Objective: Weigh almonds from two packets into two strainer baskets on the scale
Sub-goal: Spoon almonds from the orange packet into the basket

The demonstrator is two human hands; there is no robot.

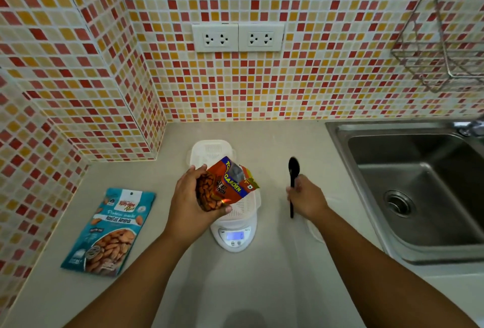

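Note:
My left hand (187,196) grips an opened orange almond packet (225,183), tilted with its mouth up and to the right, above a white strainer basket (246,208) that sits on the white digital scale (234,237). The scale's display is lit blue. A second white strainer basket (209,150) stands on the counter just behind the scale. My right hand (305,196) holds a black spoon (293,175) upright, to the right of the scale. A sealed blue packet of roasted almonds (110,230) lies flat on the counter at the left.
A steel sink (419,186) fills the right side, with a tap at its far corner. A wire rack (445,39) hangs on the tiled wall at the upper right. Two double sockets (237,37) sit on the wall behind. The tiled wall juts out at the left.

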